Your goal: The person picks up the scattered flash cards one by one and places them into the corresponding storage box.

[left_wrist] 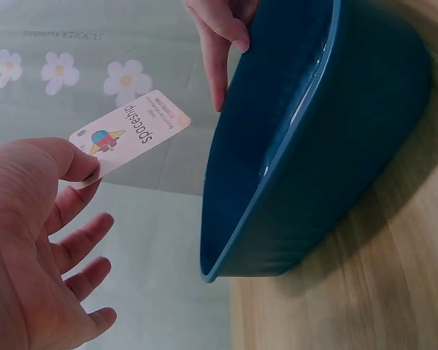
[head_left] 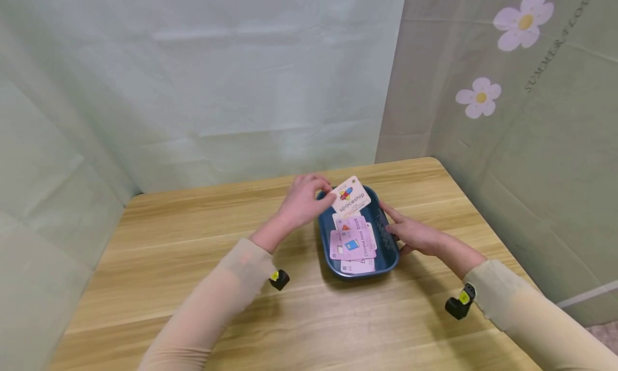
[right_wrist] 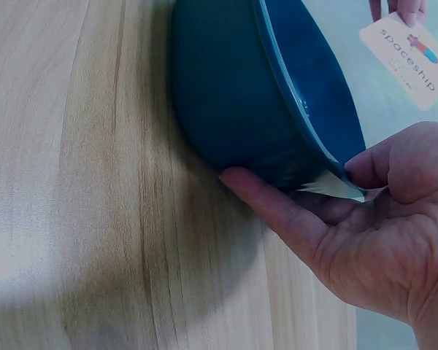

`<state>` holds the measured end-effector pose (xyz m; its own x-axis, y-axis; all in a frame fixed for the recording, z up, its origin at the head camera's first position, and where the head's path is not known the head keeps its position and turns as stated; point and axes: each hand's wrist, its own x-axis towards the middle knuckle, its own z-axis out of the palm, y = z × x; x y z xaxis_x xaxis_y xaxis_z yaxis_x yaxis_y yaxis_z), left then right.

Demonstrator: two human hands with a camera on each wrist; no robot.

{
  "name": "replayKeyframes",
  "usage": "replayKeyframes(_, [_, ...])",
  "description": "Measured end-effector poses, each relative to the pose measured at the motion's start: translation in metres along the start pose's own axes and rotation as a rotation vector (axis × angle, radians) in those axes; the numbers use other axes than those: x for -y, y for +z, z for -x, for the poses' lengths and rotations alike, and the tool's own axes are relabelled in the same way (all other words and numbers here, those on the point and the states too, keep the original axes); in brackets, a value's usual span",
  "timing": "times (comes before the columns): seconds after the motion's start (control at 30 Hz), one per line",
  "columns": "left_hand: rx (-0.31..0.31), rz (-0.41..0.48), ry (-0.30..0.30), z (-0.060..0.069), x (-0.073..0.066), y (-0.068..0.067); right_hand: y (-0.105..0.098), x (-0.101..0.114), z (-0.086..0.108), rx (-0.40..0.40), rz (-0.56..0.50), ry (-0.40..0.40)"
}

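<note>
Between thumb and forefinger, my left hand [head_left: 305, 200] pinches a card [head_left: 351, 195] printed "spaceship" with a rocket picture. It holds that card above the far end of a dark blue plastic basin [head_left: 324, 247]. In the left wrist view the spaceship card [left_wrist: 135, 135] is up beside the rim, and the other fingers of the left hand [left_wrist: 36, 240] are spread. My right hand [head_left: 417, 235] grips the basin's right side; in the right wrist view its thumb hooks over the rim. Several pink and white cards lie overlapped inside, a "Chinese book" card [head_left: 358, 244] on top.
The basin stands on a wood-grain table [head_left: 193, 253], towards its back right. Pale cloth curtains [head_left: 232, 81] hang behind and on both sides, with white flowers printed at the right. A small black camera [head_left: 458, 304] is strapped at the right wrist, another [head_left: 279, 279] at the left.
</note>
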<state>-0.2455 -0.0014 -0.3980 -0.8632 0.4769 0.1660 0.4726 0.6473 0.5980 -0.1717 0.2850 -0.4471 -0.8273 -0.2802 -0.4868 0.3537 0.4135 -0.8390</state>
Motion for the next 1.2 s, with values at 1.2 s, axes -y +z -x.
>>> replayKeyframes(1.2, [0.064,-0.201,0.043,0.001,0.002,0.024,0.001,0.0,0.0,-0.001,-0.009,-0.011])
